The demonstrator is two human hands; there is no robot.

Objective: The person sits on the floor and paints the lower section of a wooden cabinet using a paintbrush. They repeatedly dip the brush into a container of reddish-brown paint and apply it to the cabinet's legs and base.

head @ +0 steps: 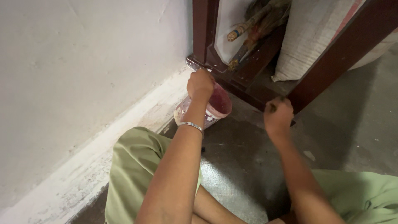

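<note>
Left hand (200,85) tilts bucket (215,108) rightward.

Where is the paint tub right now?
In the head view, the paint tub sits tilted on the floor left of centre, under the left hand, between the white wall skirting and the brown door frame.

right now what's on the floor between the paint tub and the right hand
In the head view, only bare grey floor and the foot of the dark brown door frame lie between the paint tub and the right hand.
</note>
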